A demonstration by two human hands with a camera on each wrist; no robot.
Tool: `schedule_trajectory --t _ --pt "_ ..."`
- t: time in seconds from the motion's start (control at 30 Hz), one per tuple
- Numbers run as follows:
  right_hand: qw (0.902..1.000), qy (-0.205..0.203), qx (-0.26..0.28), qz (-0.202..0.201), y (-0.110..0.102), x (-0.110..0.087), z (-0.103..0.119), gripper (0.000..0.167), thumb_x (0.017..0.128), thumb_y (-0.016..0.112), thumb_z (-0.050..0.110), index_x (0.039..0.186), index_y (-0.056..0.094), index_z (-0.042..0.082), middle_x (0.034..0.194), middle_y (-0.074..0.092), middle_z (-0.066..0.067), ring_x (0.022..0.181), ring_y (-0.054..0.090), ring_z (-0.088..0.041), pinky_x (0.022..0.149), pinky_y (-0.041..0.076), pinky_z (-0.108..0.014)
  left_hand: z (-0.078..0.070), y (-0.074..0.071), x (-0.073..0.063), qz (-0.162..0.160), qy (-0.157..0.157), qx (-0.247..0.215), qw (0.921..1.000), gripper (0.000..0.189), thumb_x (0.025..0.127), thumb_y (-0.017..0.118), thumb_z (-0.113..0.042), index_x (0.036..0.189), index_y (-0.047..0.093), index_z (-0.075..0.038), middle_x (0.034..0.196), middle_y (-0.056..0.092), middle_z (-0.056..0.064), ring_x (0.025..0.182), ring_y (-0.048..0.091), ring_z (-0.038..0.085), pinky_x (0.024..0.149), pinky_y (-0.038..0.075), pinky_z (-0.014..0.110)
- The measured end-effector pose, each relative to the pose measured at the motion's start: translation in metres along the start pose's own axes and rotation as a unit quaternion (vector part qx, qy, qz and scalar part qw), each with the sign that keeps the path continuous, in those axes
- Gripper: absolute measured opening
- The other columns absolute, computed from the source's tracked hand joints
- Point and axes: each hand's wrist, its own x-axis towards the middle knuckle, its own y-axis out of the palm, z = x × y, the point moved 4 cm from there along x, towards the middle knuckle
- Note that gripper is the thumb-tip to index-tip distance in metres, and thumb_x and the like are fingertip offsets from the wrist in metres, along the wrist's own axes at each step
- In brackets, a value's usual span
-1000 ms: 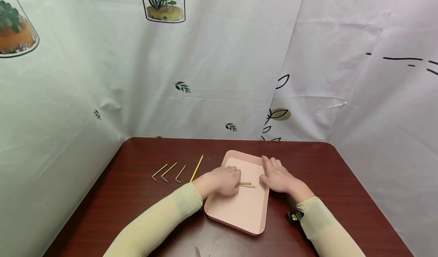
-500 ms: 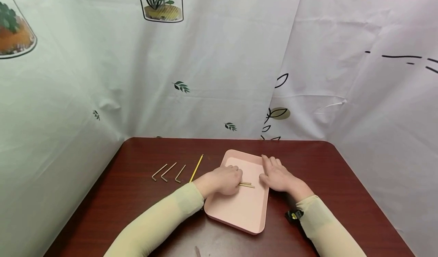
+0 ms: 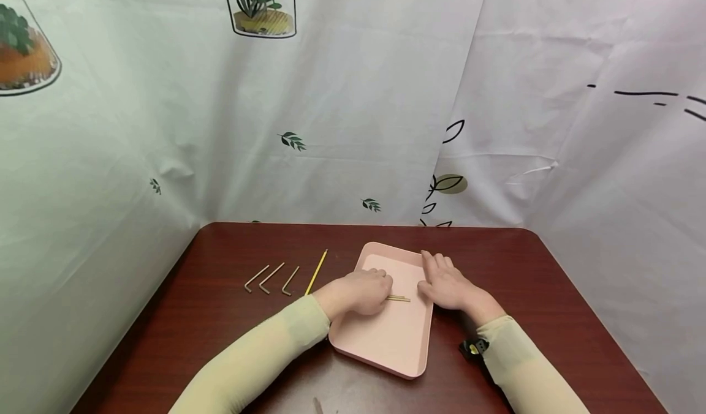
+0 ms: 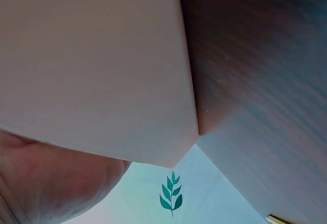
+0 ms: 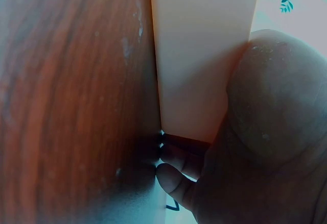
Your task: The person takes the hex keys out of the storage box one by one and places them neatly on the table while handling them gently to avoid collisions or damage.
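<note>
Left hand (image 3: pixel 371 291) slightly shifted toward 3 o'clock, brass rods (image 3: pixel 399 299) gripped in curled fingers. Tray (image 3: pixel 388 346) apparently steadied at 2 o'clock by right hand (image 3: pixel 445 284), fingers extended.

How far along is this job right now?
Looks done: three brass-coloured, L-shaped metal rods lie in a row on the red-brown wood-grain table. In hand: the left grip covers part of at least two slim, brass-coloured metal pieces in the pink rectangular tray; its hold is hidden. The right grip pinches the tray's wall. Probably remaining: moving those pieces, if they belong in the row.
</note>
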Motion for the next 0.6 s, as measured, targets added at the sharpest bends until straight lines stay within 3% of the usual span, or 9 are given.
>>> schedule_trajectory --t 0.27,0.43,0.6 --pt "0.9999 0.011 -0.005 0.002 0.008 0.001 -0.006 0.079 0.098 0.057 0.026 0.162 0.034 -0.014 0.138 0.052 -0.035 0.124 0.049 -0.05 0.104 0.048 -0.064 0.001 -0.001 -0.002 0.008 -0.006 -0.014 0.9999 0.021 0.109 0.063 -0.026 0.12 0.068 -0.009 0.105 0.065 0.004 0.099 0.065 0.018 0.091 0.057 0.037" --pt "0.9998 -0.012 -0.008 -0.012 0.008 0.001 -0.009 0.079 0.098 0.054 0.028 0.161 0.033 -0.015 0.133 0.052 -0.035 0.119 0.048 -0.051 0.101 0.049 -0.061 0.003 -0.001 -0.003 0.004 -0.003 -0.019 0.9998 0.02 0.108 0.066 -0.025 0.119 0.067 -0.008 0.103 0.065 0.004 0.092 0.062 0.017 0.087 0.056 0.035" --pt "1.0 0.002 0.0 0.008 -0.002 -0.001 0.003 0.078 0.098 0.056 0.024 0.161 0.033 -0.016 0.135 0.051 -0.036 0.123 0.047 -0.052 0.104 0.047 -0.064 0.004 -0.001 -0.003 -0.001 0.004 -0.018 0.9998 0.018 0.109 0.065 -0.024 0.117 0.067 -0.008 0.1 0.064 0.004 0.087 0.059 0.016 0.083 0.056 0.035"
